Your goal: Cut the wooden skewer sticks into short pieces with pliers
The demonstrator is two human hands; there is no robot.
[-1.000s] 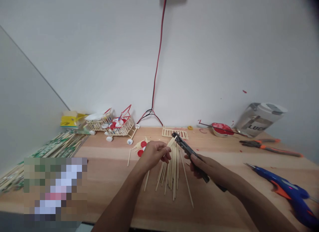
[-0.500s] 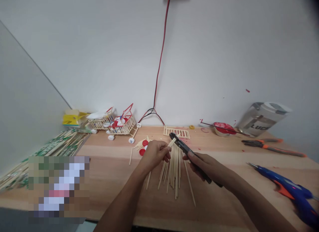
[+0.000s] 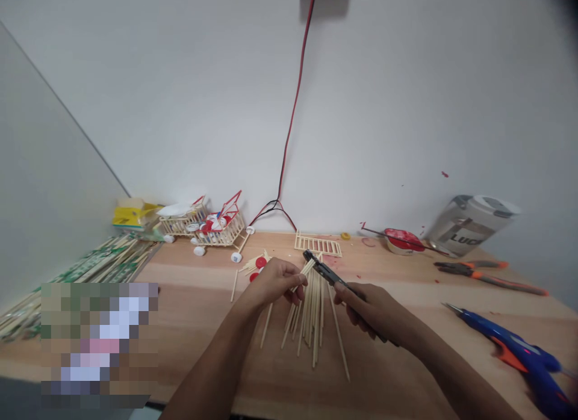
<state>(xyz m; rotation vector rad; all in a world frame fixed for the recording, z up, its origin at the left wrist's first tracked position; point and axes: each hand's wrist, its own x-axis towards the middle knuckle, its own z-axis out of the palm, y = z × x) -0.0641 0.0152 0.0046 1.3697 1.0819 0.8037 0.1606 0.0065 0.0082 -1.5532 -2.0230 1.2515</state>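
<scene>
My left hand is closed, its fingertips pinching a few thin wooden sticks. Their upper ends meet the jaws of the dark pliers, which my right hand grips by the handles. Whether the jaws bite into the wood I cannot tell. Below both hands, a loose bundle of longer wooden sticks lies fanned out on the table. Just behind the plier tip rests a small ladder-like stick frame. Beside my left hand are red caps and short stick pieces.
At the back left stand two little stick carts, one filled with caps. Packed sticks lie left. Rightward are a red-stained bowl, a clear tub, orange-handled pliers and a blue glue gun. A red-black cable hangs down the wall.
The view has shifted slightly. The plier handles look closer together in my right hand. My left hand still pinches the sticks at the jaws.
</scene>
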